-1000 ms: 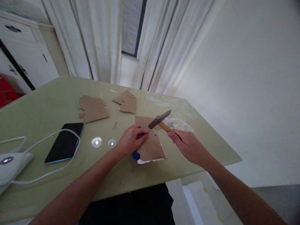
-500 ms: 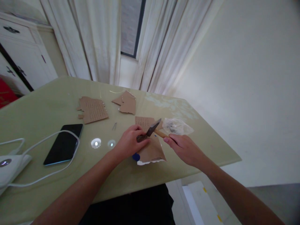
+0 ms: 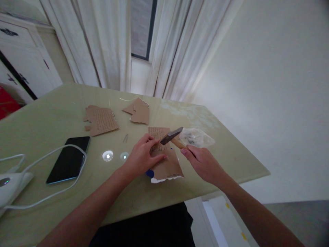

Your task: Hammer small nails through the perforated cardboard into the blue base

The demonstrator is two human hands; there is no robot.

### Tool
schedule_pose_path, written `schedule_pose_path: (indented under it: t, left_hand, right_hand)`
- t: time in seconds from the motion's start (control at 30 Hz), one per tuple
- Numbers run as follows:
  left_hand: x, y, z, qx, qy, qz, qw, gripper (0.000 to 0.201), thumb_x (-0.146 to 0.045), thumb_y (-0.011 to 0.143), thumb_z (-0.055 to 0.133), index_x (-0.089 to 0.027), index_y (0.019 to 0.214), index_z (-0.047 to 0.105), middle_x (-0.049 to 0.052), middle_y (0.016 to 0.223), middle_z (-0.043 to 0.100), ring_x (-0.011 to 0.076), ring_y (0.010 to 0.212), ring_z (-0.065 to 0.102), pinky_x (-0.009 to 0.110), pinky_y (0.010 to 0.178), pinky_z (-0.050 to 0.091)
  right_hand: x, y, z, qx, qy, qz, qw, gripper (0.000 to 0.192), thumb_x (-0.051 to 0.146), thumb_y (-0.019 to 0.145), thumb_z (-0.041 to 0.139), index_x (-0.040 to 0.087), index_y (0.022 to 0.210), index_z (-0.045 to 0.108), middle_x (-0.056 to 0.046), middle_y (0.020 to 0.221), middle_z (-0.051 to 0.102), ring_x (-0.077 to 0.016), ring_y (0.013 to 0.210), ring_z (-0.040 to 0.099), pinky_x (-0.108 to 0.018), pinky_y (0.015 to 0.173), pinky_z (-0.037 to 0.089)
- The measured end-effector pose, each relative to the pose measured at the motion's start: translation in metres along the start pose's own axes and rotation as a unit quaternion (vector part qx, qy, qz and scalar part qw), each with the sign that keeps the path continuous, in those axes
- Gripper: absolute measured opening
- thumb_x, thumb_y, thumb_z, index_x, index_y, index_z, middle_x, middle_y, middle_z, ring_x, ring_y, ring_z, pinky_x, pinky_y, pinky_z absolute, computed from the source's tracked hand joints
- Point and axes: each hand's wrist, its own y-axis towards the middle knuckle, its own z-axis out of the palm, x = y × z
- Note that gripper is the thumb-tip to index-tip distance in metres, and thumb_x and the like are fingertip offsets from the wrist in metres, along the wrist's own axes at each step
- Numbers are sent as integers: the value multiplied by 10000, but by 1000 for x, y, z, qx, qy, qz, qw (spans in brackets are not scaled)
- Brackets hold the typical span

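Cardboard, brown and thin, is lying under your left hand (image 3: 143, 158): this punched cardboard piece (image 3: 164, 157) is sitting at the near edge of the table (image 3: 46, 120), fingers spread flat and pressing it down. It is probably light, bendy and easily torn, so hold it close to the holes. Just right of the piece, your right hand (image 3: 203, 163) is closing around the wooden handle of the hammer (image 3: 172, 136), its head hanging above the piece. Beyond it, a clear plastic bag (image 3: 196, 138) and more cardboard scraps (image 3: 102, 120) are lying; a phone (image 3: 68, 159) is lying left. Farther off, white curtains (image 3: 108, 44) are hanging.
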Motion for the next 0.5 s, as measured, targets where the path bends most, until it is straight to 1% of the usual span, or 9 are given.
schedule_pose_path:
  t: [0.1, 0.17, 0.23, 0.27, 0.33, 0.37, 0.4, 0.43, 0.5]
  left_hand:
    - [0, -1, 1, -3, -3, 0, 1000, 509, -449, 853, 926, -207, 1280, 792, 93, 1191, 689, 283, 1068, 709, 438, 1030, 601]
    - [0, -2, 2, -9, -6, 4, 1000, 501, -455, 861, 916, -205, 1278, 793, 93, 1186, 692, 279, 1067, 708, 430, 1013, 601]
    - [1, -2, 1, -24, -15, 11, 1000, 525, -497, 886, 884, -204, 1311, 784, 100, 1208, 695, 272, 1068, 706, 408, 964, 604]
    - [3, 0, 0, -35, -20, 10, 999, 518, -525, 921, 840, -204, 1323, 780, 103, 1213, 698, 259, 1037, 705, 389, 915, 604]
    - [13, 5, -6, -71, -18, -12, 997, 459, -551, 1016, 697, -197, 1295, 784, 99, 1164, 721, 224, 899, 686, 358, 796, 583]
    - [20, 8, -10, -89, -2, -32, 995, 427, -535, 1055, 622, -195, 1251, 791, 93, 1116, 735, 213, 829, 665, 355, 763, 567]
    - [28, 12, -15, -106, 26, -59, 992, 401, -503, 1075, 571, -192, 1192, 795, 87, 1054, 750, 215, 787, 649, 363, 763, 558]
    - [38, 14, -21, -114, 72, -87, 987, 360, -466, 1069, 567, -192, 1129, 792, 86, 1010, 764, 234, 807, 663, 381, 807, 559]
    - [57, 18, -32, -99, 187, -137, 968, 284, -405, 1026, 609, -185, 1091, 777, 112, 1012, 790, 314, 995, 715, 453, 985, 542]
  right_hand:
    - [-2, -2, 1, 30, -1, -12, 999, 483, 488, 1160, 438, 231, 771, 564, -12, 691, 632, -192, 677, 598, -328, 670, 290]
    - [-5, -1, 1, 25, 5, -18, 1000, 481, 492, 1150, 459, 231, 760, 561, -4, 669, 612, -185, 656, 578, -330, 661, 282]
    - [-10, 4, 1, -24, 35, -14, 999, 496, 524, 1138, 472, 236, 739, 534, 10, 634, 563, -171, 613, 529, -329, 636, 278]
    - [-13, 9, 3, -56, 62, -11, 996, 510, 558, 1132, 471, 240, 737, 525, 14, 623, 542, -166, 597, 506, -326, 620, 282]
    - [-22, 26, 10, -127, 141, -5, 982, 550, 657, 1117, 451, 248, 758, 530, 18, 618, 519, -163, 582, 484, -312, 584, 307]
    - [-26, 38, 15, -169, 190, -4, 967, 584, 723, 1100, 434, 255, 760, 515, 24, 609, 498, -160, 566, 461, -304, 558, 308]
    - [-31, 52, 22, -214, 236, -5, 948, 612, 781, 1076, 425, 264, 756, 486, 34, 597, 468, -154, 545, 428, -296, 532, 303]
    - [-35, 66, 29, -251, 277, -9, 927, 634, 829, 1053, 414, 271, 755, 459, 45, 591, 441, -148, 530, 403, -288, 513, 303]
    - [-42, 94, 42, -304, 336, -16, 891, 668, 899, 1014, 382, 283, 760, 423, 67, 583, 384, -137, 504, 360, -273, 482, 300]
